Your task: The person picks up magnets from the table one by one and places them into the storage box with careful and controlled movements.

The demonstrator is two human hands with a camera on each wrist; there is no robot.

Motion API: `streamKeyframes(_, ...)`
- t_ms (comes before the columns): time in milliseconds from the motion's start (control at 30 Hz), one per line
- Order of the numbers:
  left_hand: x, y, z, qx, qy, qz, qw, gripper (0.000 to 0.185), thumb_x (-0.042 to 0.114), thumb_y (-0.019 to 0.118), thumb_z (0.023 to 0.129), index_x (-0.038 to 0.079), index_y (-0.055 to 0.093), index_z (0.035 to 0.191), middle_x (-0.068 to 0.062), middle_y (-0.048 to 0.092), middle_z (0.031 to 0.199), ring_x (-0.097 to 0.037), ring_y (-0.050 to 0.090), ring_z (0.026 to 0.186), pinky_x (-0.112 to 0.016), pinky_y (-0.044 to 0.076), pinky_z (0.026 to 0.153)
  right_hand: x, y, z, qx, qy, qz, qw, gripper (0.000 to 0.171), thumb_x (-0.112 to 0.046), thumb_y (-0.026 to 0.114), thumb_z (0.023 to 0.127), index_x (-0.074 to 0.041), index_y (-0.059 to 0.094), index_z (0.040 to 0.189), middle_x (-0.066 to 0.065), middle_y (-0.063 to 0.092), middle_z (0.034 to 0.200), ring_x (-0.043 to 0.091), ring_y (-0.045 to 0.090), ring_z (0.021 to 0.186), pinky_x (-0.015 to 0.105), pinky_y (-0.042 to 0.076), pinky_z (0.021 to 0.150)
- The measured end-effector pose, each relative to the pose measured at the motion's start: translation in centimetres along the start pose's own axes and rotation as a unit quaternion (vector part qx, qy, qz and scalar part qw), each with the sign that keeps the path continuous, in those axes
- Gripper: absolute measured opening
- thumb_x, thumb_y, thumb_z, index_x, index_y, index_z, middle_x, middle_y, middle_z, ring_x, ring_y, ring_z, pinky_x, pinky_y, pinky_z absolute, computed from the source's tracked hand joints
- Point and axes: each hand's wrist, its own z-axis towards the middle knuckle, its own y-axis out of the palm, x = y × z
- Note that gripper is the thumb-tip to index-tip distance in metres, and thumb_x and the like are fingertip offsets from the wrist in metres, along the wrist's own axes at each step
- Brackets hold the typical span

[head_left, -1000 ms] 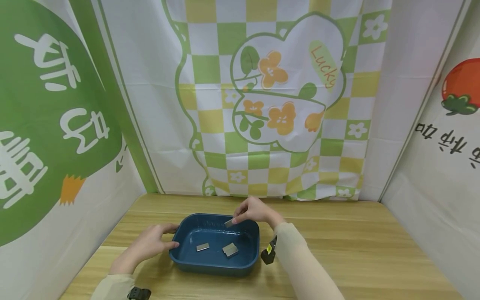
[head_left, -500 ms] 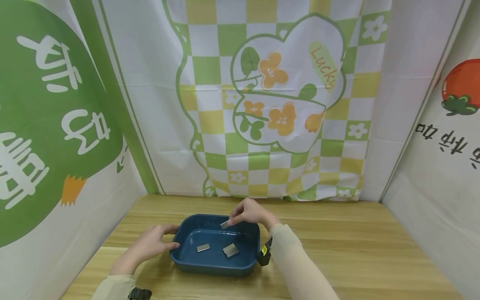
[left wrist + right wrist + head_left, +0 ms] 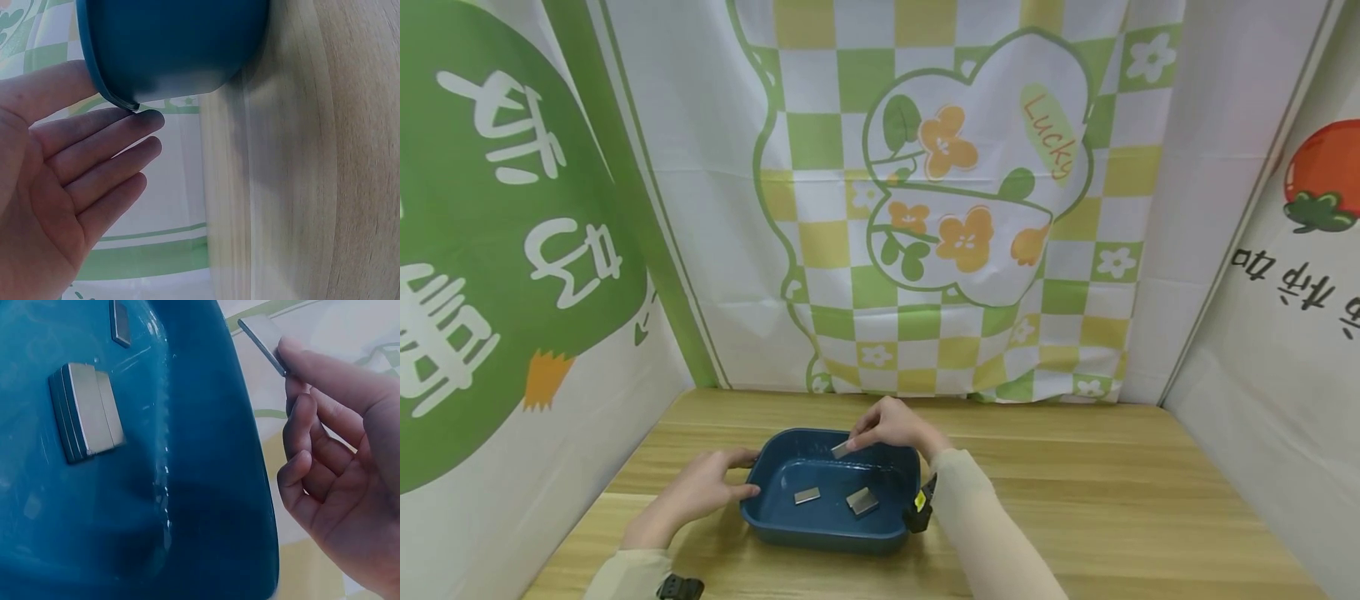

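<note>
blue tray [image 3: 820, 533], silver plates [image 3: 861, 500], green-checked backdrop [image 3: 925, 208]

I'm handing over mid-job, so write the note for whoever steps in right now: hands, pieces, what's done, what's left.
Right hand: pinches one thin metal plate over the far side of the blue basin, not yet set down.
Left hand: fingers straight, touching the basin's left rim, steadying it.
In the basin: a single flat plate and a small stack of plates, lying apart on the bottom.
Done: those pieces are in the basin.
Left: the held plate; where it goes is not clear.
</note>
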Motion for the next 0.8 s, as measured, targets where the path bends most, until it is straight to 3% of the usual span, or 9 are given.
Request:
streamKeyframes(600,-0.2,0.1,0.1,0.007,0.005,0.003,1.0,0.052,0.026,0.076,0.079,0.001,0.061,0.122,-0.016,0.067,0.116,-0.037,0.059,0.112,-0.056,0.045,0.096,-0.3,1.3,0.6,0.0,-0.004,-0.004,1.0,0.01,-0.028,0.077,0.079,-0.019,0.077,0.082,-0.007,0.072,0.074,0.008,0.066,0.068,0.022,0.054,0.067)
streamKeyframes(800,-0.3,0.2,0.1,0.012,0.006,0.004,0.9999,0.052,0.026,0.076,0.079,0.001,0.061,0.122,-0.016,0.067,0.117,-0.038,0.059,0.112,-0.057,0.044,0.096,-0.3,1.8,0.6,-0.021,0.005,0.03,0.999,0.008,-0.022,0.077,0.079,-0.015,0.076,0.081,-0.002,0.072,0.071,0.012,0.068,0.065,0.035,0.058,0.068)
